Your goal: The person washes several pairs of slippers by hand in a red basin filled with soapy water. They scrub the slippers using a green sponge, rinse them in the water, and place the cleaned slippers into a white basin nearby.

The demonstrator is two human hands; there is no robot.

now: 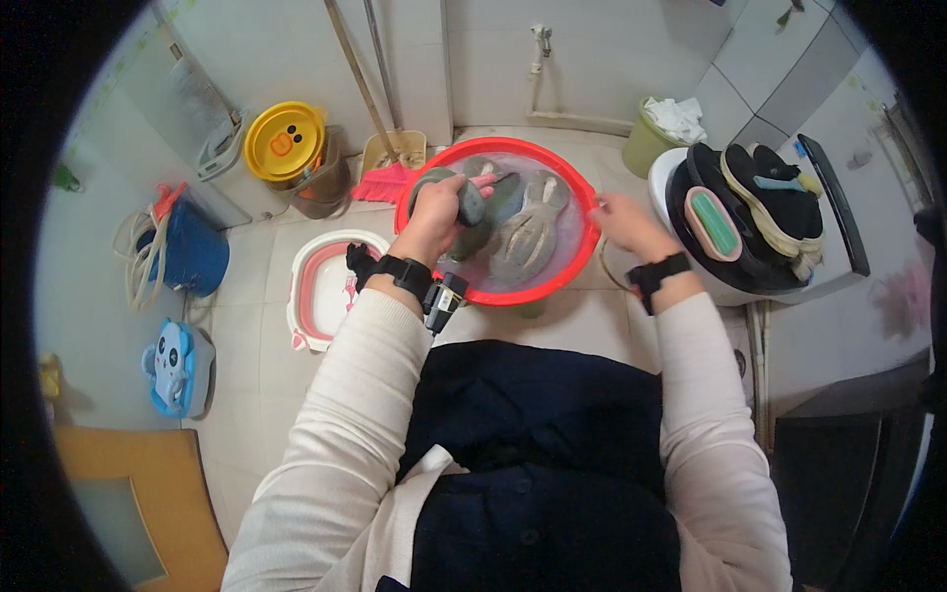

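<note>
A red basin [582, 252] of cloudy, sudsy water stands in front of me on a low support. Several grey items lie soaking in it, among them a light grey, slipper-like piece [528, 237] with pale markings. My left hand [439, 209] is over the basin's left side, gripping a rounded, dark grey-green slipper-like item [471, 203]; its exact kind is unclear. At the basin's right rim is my right hand [628, 225], its fingers bent and closed. Anything between those fingers is too small or hidden to make out. Both wrists wear black straps.
To the right, black shoes [779, 202] and a pink-rimmed brush with green bristles [712, 225] lie on a white appliance [838, 237]. A pink-and-white tub [296, 306], pink broom [383, 184] and brown bin [326, 183] stand left. A green bin [646, 143] is behind right.
</note>
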